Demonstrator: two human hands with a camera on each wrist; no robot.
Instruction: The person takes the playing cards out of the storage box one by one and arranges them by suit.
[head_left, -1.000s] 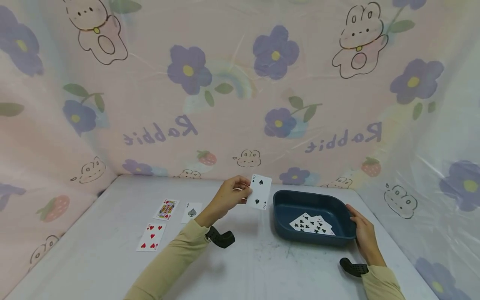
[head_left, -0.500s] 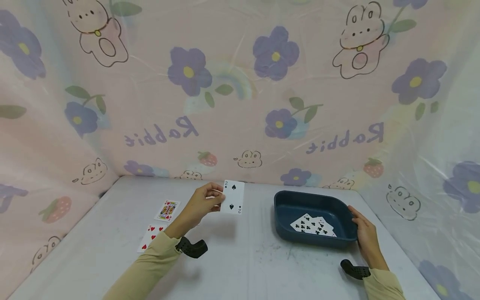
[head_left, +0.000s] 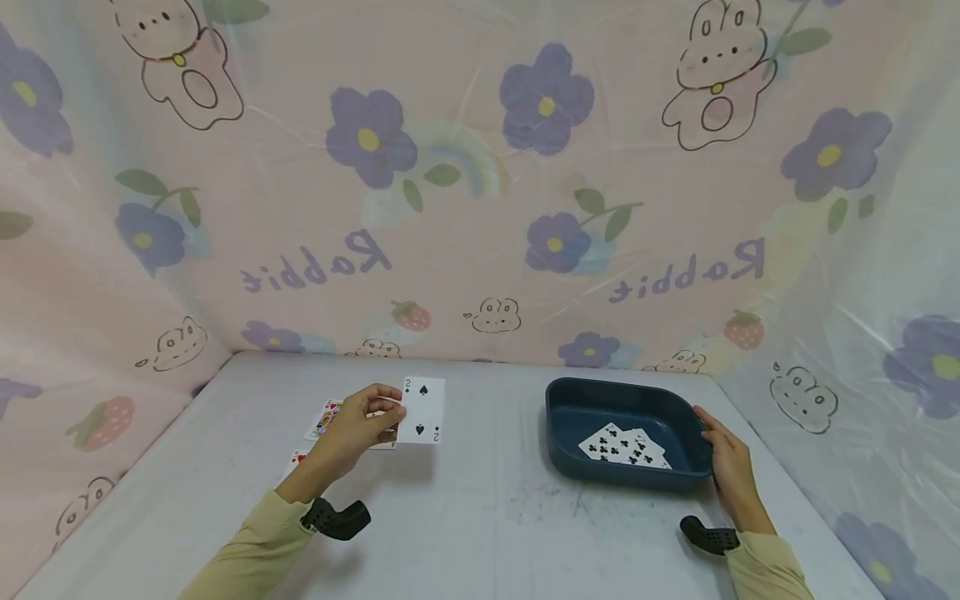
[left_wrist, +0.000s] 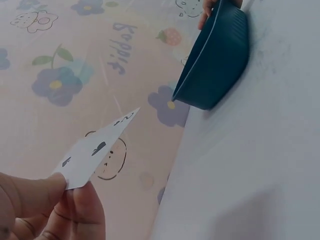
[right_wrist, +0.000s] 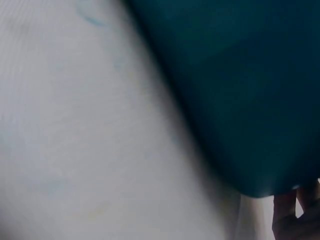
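My left hand [head_left: 358, 429] pinches a two of spades card [head_left: 422, 410] by its left edge, held upright above the white table, left of centre. In the left wrist view the same card [left_wrist: 95, 150] sticks out from between thumb and fingers [left_wrist: 75, 210]. My right hand [head_left: 725, 462] rests against the right rim of a dark blue tray [head_left: 622, 407], fingers on its edge. Several club cards [head_left: 624, 448] lie face up in the tray. The right wrist view shows only the tray's outer wall [right_wrist: 240, 90] close up.
Behind my left hand, cards lie face up on the table: a king [head_left: 324, 418] and a red hearts card [head_left: 297, 458], both partly hidden. A floral plastic sheet [head_left: 480, 183] walls the table [head_left: 487, 533] at back and sides.
My left hand has carried the two of spades leftward and slightly down, away from the tray, and now hides the cards on the table. The right hand stays on the tray rim.
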